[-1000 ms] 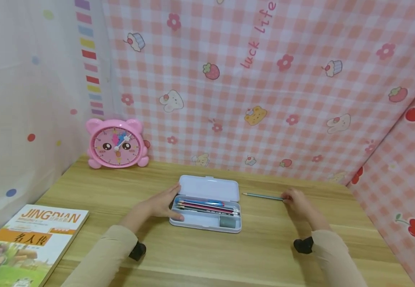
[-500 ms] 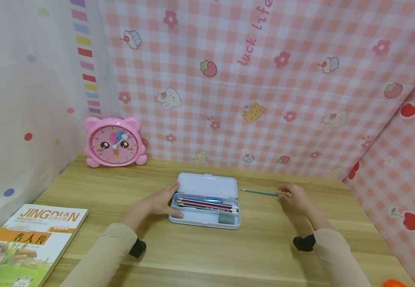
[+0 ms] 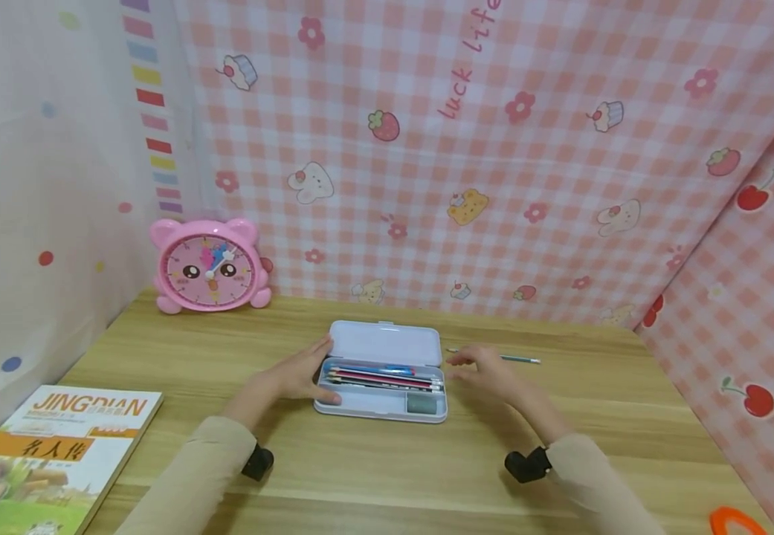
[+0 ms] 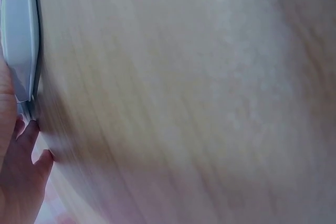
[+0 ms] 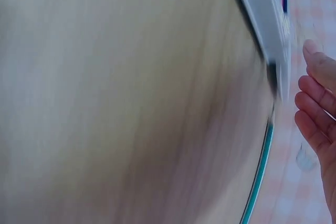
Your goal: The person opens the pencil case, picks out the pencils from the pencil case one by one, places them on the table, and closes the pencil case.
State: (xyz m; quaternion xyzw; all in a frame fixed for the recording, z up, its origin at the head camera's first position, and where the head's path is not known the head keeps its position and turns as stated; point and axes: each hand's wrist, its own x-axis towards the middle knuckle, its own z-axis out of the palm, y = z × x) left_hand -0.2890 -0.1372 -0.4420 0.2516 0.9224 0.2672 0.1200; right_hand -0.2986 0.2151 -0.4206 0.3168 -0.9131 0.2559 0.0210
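A white pencil case (image 3: 369, 408) lies open on the table, its lid (image 3: 385, 343) tipped back. Several pencils (image 3: 387, 379) lie in its long compartment, and a grey-green block (image 3: 421, 403) sits in the small front-right one. My left hand (image 3: 291, 376) holds the case's left end, thumb at the front corner and fingers at the back. Just off the case's right end is my right hand (image 3: 487, 374), its fingers loosely bent around nothing. Behind that hand a teal pencil (image 3: 520, 360) rests on the table, partly hidden; the right wrist view shows the pencil (image 5: 258, 174) too.
A pink bear-shaped clock (image 3: 211, 266) stands at the back left against the cloth backdrop. At the front left lies a book (image 3: 72, 453). Part of an orange object (image 3: 731, 518) shows at the lower right edge. Wood-grain tabletop (image 3: 387, 475) lies in front of the case.
My right hand has let go of the teal pencil's eraser end and moved left towards the case. The pencil stays on the table. My left hand keeps its place on the case.
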